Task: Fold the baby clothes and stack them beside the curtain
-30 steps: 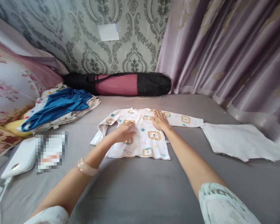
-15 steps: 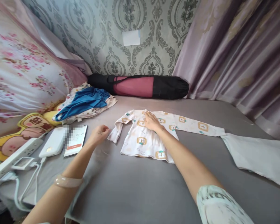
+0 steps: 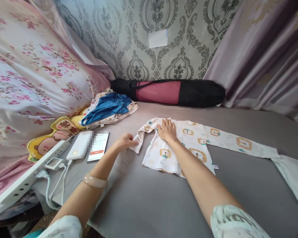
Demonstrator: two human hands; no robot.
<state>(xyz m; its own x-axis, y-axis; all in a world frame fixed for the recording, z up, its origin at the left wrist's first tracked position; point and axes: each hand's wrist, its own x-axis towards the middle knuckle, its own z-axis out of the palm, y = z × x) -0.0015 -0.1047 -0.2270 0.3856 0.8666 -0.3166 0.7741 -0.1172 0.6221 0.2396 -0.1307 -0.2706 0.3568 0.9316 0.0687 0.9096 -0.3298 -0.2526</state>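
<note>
A small white long-sleeved baby shirt (image 3: 188, 145) with lion prints lies spread on the grey bed sheet (image 3: 149, 198). My right hand (image 3: 167, 129) lies flat, fingers stretched out, on the shirt's chest near the collar. My left hand (image 3: 126, 141) pinches the cuff of the shirt's left sleeve (image 3: 139, 142), which hangs folded down beside the body. The right sleeve stretches out flat to the right.
A white cloth (image 3: 294, 175) lies at the right edge. A pile of clothes with a blue garment (image 3: 106, 107) sits at the back left, a rolled mat in a black bag (image 3: 169, 92) by the wall. A phone (image 3: 98, 150), power bank (image 3: 78, 149) and power strip (image 3: 29, 175) lie left.
The view has swung left. My left hand left the shirt's chest, moved out to the left, then came back and took hold of the left sleeve's cuff. My right hand stayed pressed on the shirt.
</note>
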